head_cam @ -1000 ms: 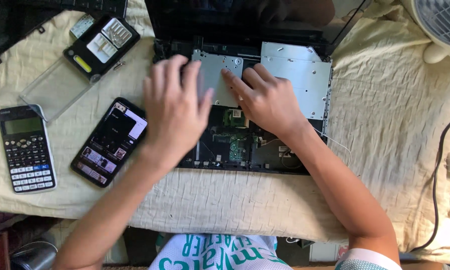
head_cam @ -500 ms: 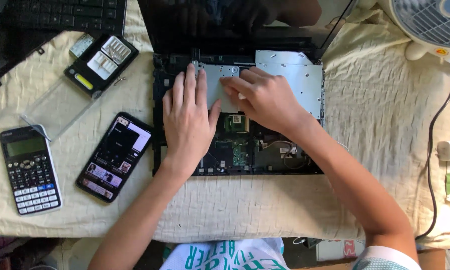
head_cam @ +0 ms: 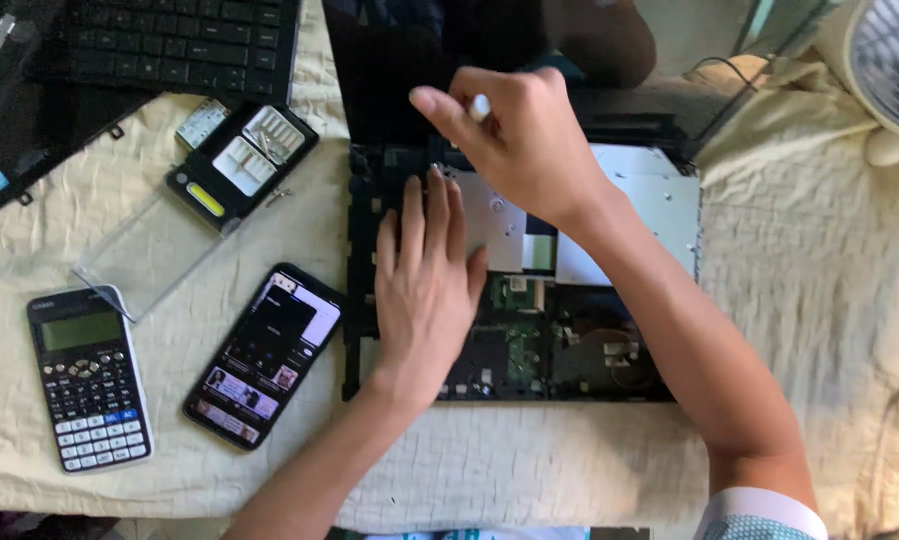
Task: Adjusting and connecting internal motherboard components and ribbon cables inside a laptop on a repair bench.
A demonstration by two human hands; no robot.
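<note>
An opened laptop base (head_cam: 609, 360) lies on a cream cloth, its green circuit board and fan exposed, the dark screen (head_cam: 389, 70) standing behind. My left hand (head_cam: 424, 290) rests flat on the left part of the base, fingers together, touching a silver metal plate (head_cam: 489, 225). My right hand (head_cam: 514, 135) is raised above the base's back edge, fingers pinched on a small white object (head_cam: 480, 106) that I cannot identify.
Left of the laptop lie a smartphone (head_cam: 264, 355) with a lit screen, a calculator (head_cam: 89, 378), a small black parts case (head_cam: 241, 165) with a clear lid, and a detached keyboard (head_cam: 169, 40). A white fan (head_cam: 889, 60) stands at top right; a cable runs along the right edge.
My right hand has lifted off the laptop's inside and now holds a small white object above the back edge. My left hand stayed flat on the base.
</note>
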